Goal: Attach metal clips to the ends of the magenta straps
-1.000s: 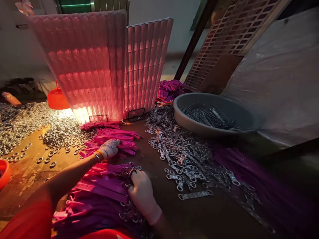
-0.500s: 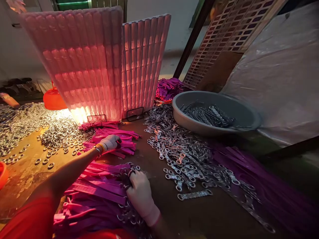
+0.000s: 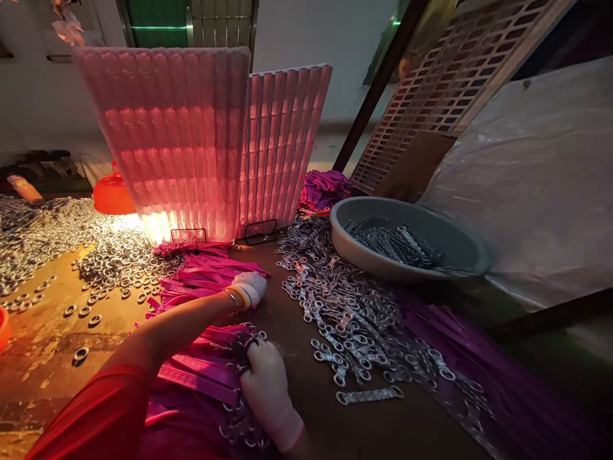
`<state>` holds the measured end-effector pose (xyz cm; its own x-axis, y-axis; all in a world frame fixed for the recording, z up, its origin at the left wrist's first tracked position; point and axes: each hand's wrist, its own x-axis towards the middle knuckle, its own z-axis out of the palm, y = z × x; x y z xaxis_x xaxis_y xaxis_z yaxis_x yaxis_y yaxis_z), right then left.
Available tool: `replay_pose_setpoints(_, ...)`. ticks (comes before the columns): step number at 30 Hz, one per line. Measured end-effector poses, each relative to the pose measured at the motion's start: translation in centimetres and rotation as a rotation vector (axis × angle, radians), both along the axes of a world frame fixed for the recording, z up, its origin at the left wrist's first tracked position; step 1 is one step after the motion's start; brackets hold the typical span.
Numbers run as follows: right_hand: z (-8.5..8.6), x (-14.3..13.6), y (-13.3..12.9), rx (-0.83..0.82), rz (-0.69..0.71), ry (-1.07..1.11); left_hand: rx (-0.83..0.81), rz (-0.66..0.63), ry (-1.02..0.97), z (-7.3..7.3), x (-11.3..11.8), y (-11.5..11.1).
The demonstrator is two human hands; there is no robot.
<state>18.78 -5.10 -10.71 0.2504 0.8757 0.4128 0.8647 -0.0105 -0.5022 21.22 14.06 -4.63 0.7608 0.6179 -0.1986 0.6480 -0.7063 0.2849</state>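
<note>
My left hand [image 3: 249, 289], in a white knit glove with dots, is curled with its back toward me at the right end of a bundle of pink-magenta straps [image 3: 201, 276]. Its fingers are hidden beneath it, so what it holds does not show. Nearer to me, my right hand [image 3: 269, 386], in a pale glove, is closed over the ringed ends of a second strap bundle [image 3: 198, 374]. Dark metal rings [image 3: 239, 348] stick out beside its thumb. My left forearm and red sleeve cover part of this nearer bundle.
Loose metal rings [image 3: 129, 265] are heaped at left beneath an orange lamp [image 3: 113, 191]. Two ribbed translucent panels [image 3: 182, 140] stand behind the straps in wire stands. To the right lie ringed metal links [image 3: 345, 319], a grey basin [image 3: 407, 271] holding more, and dark purple straps [image 3: 460, 338].
My left hand has moved right, from on top of the far bundle to its right end, and its fingers have gone out of sight. My right hand stays about where it was. The view has tilted up slightly.
</note>
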Motion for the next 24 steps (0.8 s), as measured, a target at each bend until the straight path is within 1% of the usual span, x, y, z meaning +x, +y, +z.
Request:
replay_pose_setpoints(1, 0.2, 0.2, -0.2, 0.006, 0.006, 0.013, -0.017, 0.018, -0.041, 0.4, -0.6, -0.2)
replay_pose_setpoints(3, 0.9, 0.7, -0.6, 0.01, 0.019, 0.057, -0.054, 0.057, -0.153, 1.6, -2.8, -0.9)
replay_pose_setpoints(6, 2.9, 1.5, -1.0, 0.003, 0.025, 0.106, -0.138, 0.091, -0.341, 3.7, -7.8, -2.4)
replay_pose_setpoints(8, 4.5, 1.7, -0.8, 0.008, 0.038, 0.097, -0.22, 0.111, -0.406, 4.9, -11.2, -4.0)
replay_pose_setpoints(9, 5.3, 1.7, -0.7, 0.009, 0.049, 0.083, -0.289, 0.135, -0.44, 5.3, -12.8, -4.9)
replay_pose_setpoints(11, 6.6, 1.2, -0.3, -0.014, 0.067, 0.044, -0.527, 0.229, -0.569, 5.8, -15.2, -6.9)
replay_pose_setpoints(12, 7.1, 0.9, -0.1, -0.041, 0.069, 0.015, -0.645, 0.28, -0.637, 5.9, -16.0, -7.9)
replay_pose_setpoints(13, 7.5, 0.4, 0.1, -0.073, 0.064, -0.021, -0.735, 0.322, -0.694, 5.9, -16.7, -8.7)
replay_pose_setpoints(14, 7.7, 0.0, 0.1, -0.103, 0.055, -0.066, -0.778, 0.35, -0.728, 5.7, -17.1, -9.4)
replay_pose_setpoints(16, 7.8, -0.8, 0.1, -0.131, 0.033, -0.174, -0.733, 0.357, -0.724, 5.3, -17.6, -10.4)
replay_pose_setpoints(18, 7.5, -1.4, -0.1, -0.105, 0.021, -0.279, -0.675, 0.353, -0.701, 4.8, -17.9, -10.8)
replay_pose_setpoints(19, 7.3, -1.5, -0.3, -0.076, 0.018, -0.318, -0.677, 0.358, -0.697, 4.5, -18.0, -10.9)
replay_pose_setpoints(22, 7.0, -1.6, -0.6, -0.003, 0.015, -0.36, -0.727, 0.397, -0.722, 3.9, -18.2, -11.0)
replay_pose_setpoints(24, 7.1, -1.6, -0.7, 0.01, 0.008, -0.363, -0.708, 0.382, -0.735, 3.8, -18.4, -11.2)
